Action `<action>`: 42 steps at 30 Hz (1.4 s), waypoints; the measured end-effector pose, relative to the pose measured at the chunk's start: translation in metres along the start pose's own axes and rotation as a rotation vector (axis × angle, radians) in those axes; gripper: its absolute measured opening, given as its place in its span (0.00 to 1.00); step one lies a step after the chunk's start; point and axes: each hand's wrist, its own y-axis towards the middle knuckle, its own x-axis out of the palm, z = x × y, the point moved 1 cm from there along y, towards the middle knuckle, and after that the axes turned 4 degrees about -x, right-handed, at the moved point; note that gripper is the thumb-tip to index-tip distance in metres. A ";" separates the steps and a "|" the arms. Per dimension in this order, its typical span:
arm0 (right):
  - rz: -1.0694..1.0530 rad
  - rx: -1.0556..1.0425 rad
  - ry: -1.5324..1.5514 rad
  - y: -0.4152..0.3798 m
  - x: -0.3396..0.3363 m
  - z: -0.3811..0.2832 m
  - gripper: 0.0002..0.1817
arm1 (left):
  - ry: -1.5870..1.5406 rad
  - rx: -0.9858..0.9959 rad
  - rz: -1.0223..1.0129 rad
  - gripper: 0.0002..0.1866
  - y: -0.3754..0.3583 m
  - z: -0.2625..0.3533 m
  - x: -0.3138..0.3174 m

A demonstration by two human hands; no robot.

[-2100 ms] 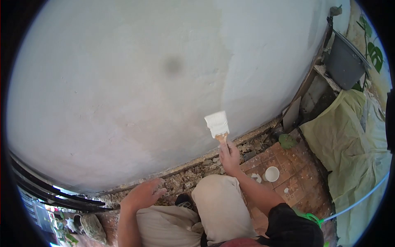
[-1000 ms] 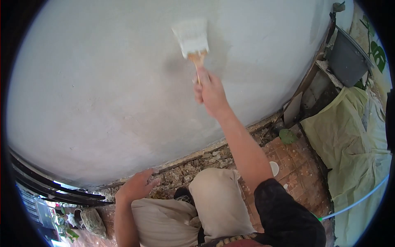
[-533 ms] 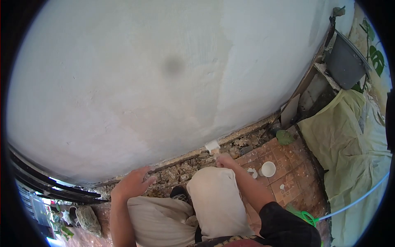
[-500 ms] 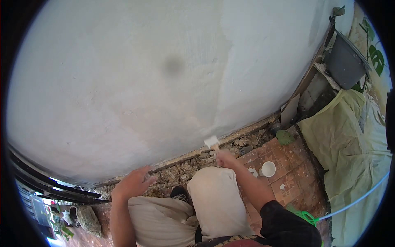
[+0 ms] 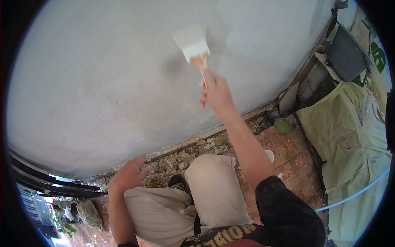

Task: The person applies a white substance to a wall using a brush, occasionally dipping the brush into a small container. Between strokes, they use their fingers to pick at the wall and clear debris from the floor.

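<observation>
My right hand (image 5: 218, 95) is closed round the wooden handle of a wide paintbrush (image 5: 195, 49). The brush points up, its white-coated bristles against the pale wall (image 5: 111, 94), slightly blurred by motion. A damp-looking, darker patch shows on the wall around the bristles. My left hand (image 5: 131, 173) holds nothing; its fingers are apart, above my bent knee and close to the foot of the wall. Behind my right forearm, a white cup (image 5: 270, 155) stands on the tiles, partly hidden.
Broken rubble (image 5: 181, 164) fills a strip along the wall's base. Patterned tiles (image 5: 288, 146) lie at right, beside a yellowish sheet (image 5: 341, 119) with a pale blue pole (image 5: 356, 195) across it. A grey tub (image 5: 347, 53) stands at upper right. Dark slats (image 5: 53, 185) run at left.
My right hand has lifted the paintbrush from the bottom edge of the wall to much higher up. My forearm now partly covers the cup. My left hand stays nearly in place.
</observation>
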 end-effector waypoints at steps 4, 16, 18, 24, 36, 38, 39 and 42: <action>0.089 0.215 -0.144 -0.053 -0.038 0.129 0.25 | 0.010 0.062 0.044 0.20 -0.002 -0.011 0.003; 0.047 0.218 -0.346 -0.043 -0.019 0.025 0.22 | 0.069 0.049 0.084 0.20 -0.006 -0.011 0.007; 0.022 0.072 -0.321 -0.041 -0.005 -0.023 0.21 | 0.044 0.004 0.003 0.23 -0.005 -0.008 0.000; 0.082 -0.073 -0.114 -0.031 -0.007 0.033 0.23 | 0.016 -0.039 -0.061 0.26 -0.003 -0.005 -0.001; 0.277 0.413 -0.274 -0.060 -0.061 0.141 0.28 | 0.017 0.004 -0.013 0.23 -0.006 0.007 -0.003; 0.263 0.300 0.026 -0.049 -0.024 0.060 0.24 | 0.001 -0.054 -0.076 0.24 -0.004 0.009 -0.008; 0.264 0.305 0.022 -0.047 -0.015 0.034 0.24 | -0.030 -0.072 -0.076 0.24 -0.003 0.008 -0.008; 0.135 -0.017 0.073 -0.040 -0.008 0.002 0.23 | -0.019 -0.040 -0.042 0.23 0.002 0.001 0.000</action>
